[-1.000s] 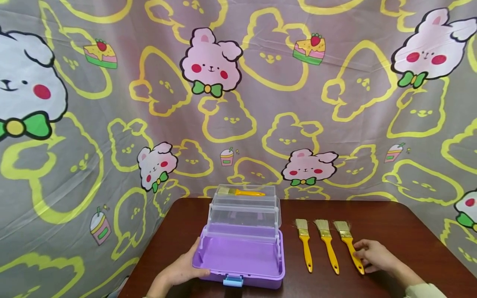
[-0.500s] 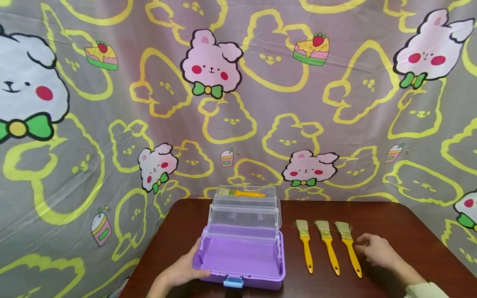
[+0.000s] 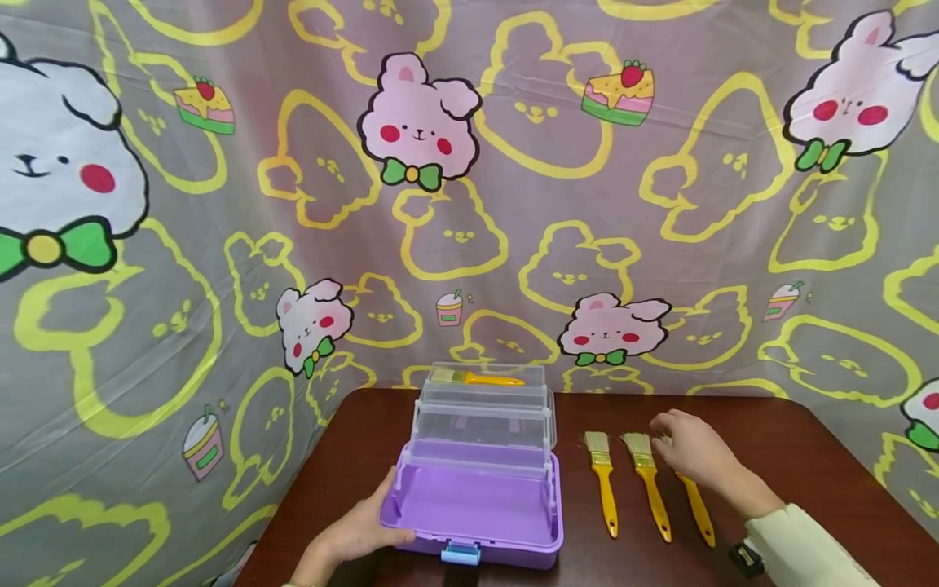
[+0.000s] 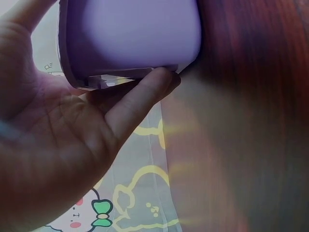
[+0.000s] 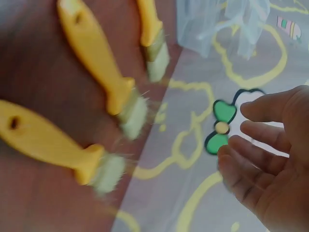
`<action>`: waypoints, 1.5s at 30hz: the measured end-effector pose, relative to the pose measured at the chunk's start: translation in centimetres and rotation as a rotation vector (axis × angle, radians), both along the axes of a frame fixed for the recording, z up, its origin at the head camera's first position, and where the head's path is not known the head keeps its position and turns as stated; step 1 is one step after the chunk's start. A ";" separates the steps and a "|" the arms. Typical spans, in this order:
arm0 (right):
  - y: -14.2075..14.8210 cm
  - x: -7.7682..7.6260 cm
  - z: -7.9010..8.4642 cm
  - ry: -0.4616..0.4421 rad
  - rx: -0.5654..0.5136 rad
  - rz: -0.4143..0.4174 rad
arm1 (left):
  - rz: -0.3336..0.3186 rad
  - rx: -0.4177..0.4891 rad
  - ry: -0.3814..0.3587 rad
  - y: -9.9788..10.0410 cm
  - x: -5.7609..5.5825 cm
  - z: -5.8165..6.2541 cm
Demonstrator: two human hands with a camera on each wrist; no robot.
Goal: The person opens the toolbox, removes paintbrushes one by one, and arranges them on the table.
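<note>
A purple toolbox (image 3: 517, 558) stands with its clear trays (image 3: 484, 424) raised in steps behind its base. My left hand (image 3: 359, 528) grips its front left corner, the thumb (image 4: 145, 96) along the wall in the left wrist view. Three paintbrushes with yellow handles lie side by side right of the box: a left brush (image 3: 605, 489), a middle brush (image 3: 650, 489) and a right brush (image 3: 697, 514). Over the right one's bristles hovers my right hand (image 3: 697, 452), hiding them in the head view. Its fingers (image 5: 263, 107) are loosely bent and hold nothing in the right wrist view.
Another yellow-handled paintbrush (image 3: 493, 380) lies in the top tray. A light blue latch (image 3: 460, 553) sits on the box's front. The dark wooden table (image 3: 778, 440) ends at a patterned curtain (image 3: 513, 204) behind and at the sides.
My right hand has left the right brush's handle and moved up and left over its bristles. That brush has turned slightly. The left hand stays at the toolbox.
</note>
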State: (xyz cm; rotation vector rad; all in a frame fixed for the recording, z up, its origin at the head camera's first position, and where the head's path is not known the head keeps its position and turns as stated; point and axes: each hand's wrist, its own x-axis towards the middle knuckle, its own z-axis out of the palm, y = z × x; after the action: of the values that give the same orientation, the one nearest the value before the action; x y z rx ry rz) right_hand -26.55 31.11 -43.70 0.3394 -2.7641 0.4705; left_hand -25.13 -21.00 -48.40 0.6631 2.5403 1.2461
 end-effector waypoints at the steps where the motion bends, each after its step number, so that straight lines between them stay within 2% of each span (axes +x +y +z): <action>1: -0.4 -0.3 0.3 0.005 0.014 0.012 | 0.001 -0.003 0.003 0.0 0.0 0.0; 7: -2.7 -2.1 1.8 -0.005 0.052 0.077 | 0.010 -0.006 0.001 -0.1 0.0 0.1; 14: -6.2 -4.0 3.5 -0.006 0.028 0.147 | 0.026 -0.048 0.014 -0.1 0.2 0.2; 18: -8.2 -5.2 3.9 0.007 -0.013 0.207 | 0.027 -0.050 0.008 0.0 0.3 0.1; 26: -11.5 -8.2 3.6 0.052 -0.067 0.266 | 0.028 -0.038 -0.018 0.1 0.2 0.2; 33: -13.8 -10.2 4.0 0.011 -0.067 0.302 | 0.031 -0.041 -0.019 0.1 0.0 0.2; 37: -14.4 -11.1 4.0 -0.057 -0.141 0.278 | 0.034 -0.041 -0.020 0.2 0.0 0.1; 41: -14.7 -11.8 3.5 -0.117 -0.187 0.261 | 0.031 -0.038 -0.021 0.2 0.0 0.1; 45: -15.1 -12.5 3.0 -0.125 -0.179 0.285 | 0.033 -0.036 -0.024 0.1 0.0 0.2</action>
State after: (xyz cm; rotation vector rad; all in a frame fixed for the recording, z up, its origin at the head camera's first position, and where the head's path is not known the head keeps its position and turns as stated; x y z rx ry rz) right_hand -39.08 15.97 -40.66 0.6858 -2.7748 0.8298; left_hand -25.18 -20.86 -48.24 0.5975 2.5581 1.2081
